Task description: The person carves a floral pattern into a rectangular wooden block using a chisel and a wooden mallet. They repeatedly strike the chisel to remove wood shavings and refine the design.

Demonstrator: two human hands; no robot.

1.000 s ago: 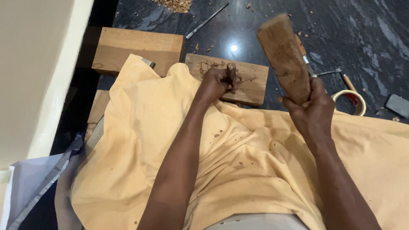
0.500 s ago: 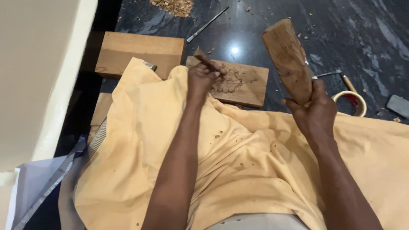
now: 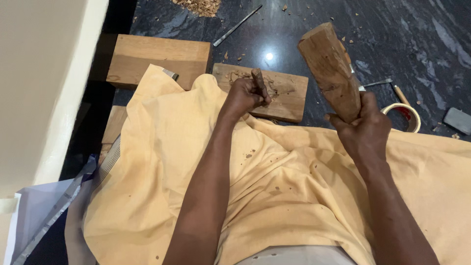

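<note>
My left hand (image 3: 245,96) is closed around a dark-handled chisel (image 3: 259,82), its handle sticking up, set on a carved wooden panel (image 3: 289,91) lying on the dark floor. My right hand (image 3: 363,125) grips the lower end of a chunky wooden mallet (image 3: 329,68), held raised and tilted above the right end of the panel. A yellow cloth (image 3: 274,186) covers my lap beneath both arms and overlaps the panel's near edge.
A larger plain wooden block (image 3: 157,59) lies left of the panel. A long metal tool (image 3: 237,25) and wood shavings (image 3: 201,6) lie farther off. A tape roll (image 3: 405,115), small tools (image 3: 387,86) and a grey stone (image 3: 458,120) sit right. A pale wall (image 3: 44,83) stands left.
My left hand lifted the chisel off the panel, then set it back down nearer the panel's middle. The mallet has stayed raised, shifting only slightly.
</note>
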